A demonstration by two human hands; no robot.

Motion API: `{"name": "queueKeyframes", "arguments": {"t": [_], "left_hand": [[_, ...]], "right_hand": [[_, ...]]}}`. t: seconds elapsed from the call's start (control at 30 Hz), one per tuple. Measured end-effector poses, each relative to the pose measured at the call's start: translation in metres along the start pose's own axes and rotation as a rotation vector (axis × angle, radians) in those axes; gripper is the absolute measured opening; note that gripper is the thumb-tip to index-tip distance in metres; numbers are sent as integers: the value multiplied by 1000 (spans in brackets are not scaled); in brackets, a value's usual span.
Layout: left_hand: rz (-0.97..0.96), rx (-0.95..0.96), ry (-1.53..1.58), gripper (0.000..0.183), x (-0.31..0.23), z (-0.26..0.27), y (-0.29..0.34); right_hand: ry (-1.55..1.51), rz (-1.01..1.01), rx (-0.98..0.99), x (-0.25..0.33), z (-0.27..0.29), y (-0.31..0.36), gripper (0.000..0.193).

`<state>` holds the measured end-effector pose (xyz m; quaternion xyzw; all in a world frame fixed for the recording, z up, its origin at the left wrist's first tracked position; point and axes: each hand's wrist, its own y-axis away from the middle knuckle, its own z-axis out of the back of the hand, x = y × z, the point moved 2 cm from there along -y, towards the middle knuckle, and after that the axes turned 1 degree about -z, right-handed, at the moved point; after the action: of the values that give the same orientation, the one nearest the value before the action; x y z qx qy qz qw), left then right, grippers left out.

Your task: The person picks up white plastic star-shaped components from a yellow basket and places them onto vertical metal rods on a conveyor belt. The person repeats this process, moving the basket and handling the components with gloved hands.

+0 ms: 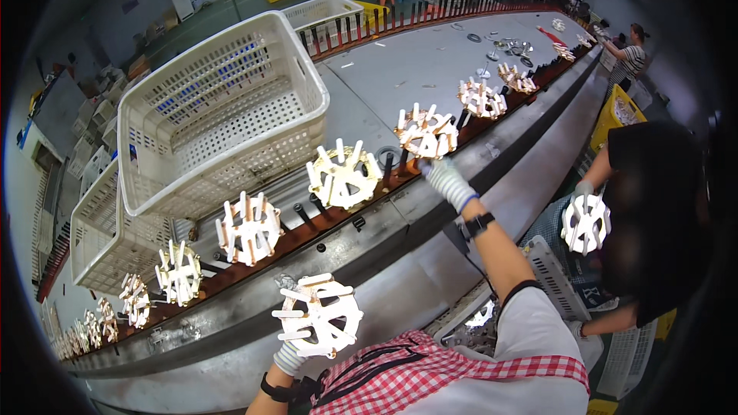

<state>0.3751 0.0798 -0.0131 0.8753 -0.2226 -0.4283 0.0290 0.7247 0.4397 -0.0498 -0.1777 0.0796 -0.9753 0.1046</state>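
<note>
My left hand [290, 358], in a striped knit glove, holds up a white spoked wheel with pegs [319, 315] by its lower edge, near the bottom of the view. Reaching across the metal rail, my gloved right hand [451, 183] closes at the lower edge of another white spoked wheel [427, 132] on the line; its fingertips are partly hidden. To the left of that wheel, a brightly lit spoked wheel [344, 174] sits on the line, followed by a further one [249, 229]. Bare dark posts [306, 217] stand between some of the wheels.
A large white plastic crate [231, 177] stands behind the line, with another crate [100, 242] beside it. Metal rings [515, 48] lie on the grey table [415, 50]. At right, a co-worker's gloved hand [584, 188] holds a similar wheel [586, 224]. A metal ledge [453, 261] runs before me.
</note>
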Motion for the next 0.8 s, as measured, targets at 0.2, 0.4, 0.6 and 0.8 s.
{"name": "queueKeyframes", "arguments": {"t": [0.2,0.4,0.6,0.8], "left_hand": [[-7,173,-576,49,19,0,-9],[-542,600,-1126,46,8,-44,-44],[-135,361,-1144,34,-14,-73,-44],[187,-42,-973,42,22,61,15]], "right_hand": [[-1002,72,794,105,81,171,55],[-2161,-202,891,148,9,291,71],[-2502,-451,806,152,38,279,70],[-2590,-454,361,67,7,255,72]]}}
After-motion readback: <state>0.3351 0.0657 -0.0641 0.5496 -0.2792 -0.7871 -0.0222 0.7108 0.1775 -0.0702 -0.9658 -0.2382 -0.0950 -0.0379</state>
